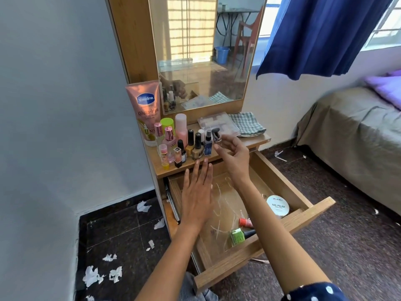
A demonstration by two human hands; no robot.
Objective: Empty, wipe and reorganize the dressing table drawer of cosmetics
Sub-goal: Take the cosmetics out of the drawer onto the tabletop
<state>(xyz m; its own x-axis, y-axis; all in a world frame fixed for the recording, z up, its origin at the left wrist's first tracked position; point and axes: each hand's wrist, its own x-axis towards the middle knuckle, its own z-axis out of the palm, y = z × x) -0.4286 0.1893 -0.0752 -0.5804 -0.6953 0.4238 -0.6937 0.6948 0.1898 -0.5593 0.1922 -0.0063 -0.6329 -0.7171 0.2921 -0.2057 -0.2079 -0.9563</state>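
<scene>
The wooden drawer (312, 210) is pulled out under the dressing table top (256, 141). In it lie a white nail polish remover tub (277, 205), an orange bottle (245, 222) and a green nail polish bottle (237, 236). Several nail polish and perfume bottles (196, 146) stand on the top beside a pink Vaseline tube (146, 109). My left hand (197, 196) hovers flat over the drawer's back left, holding nothing. My right hand (235, 153) is at the top's front edge, fingers spread and curled next to a small dark-capped bottle (216, 134).
A clear plastic case (219, 122) and a folded checked cloth (247, 123) lie at the back of the top, below the mirror (206, 51). Torn white paper scraps (93, 275) litter the dark floor on the left. A bed (355, 135) stands on the right.
</scene>
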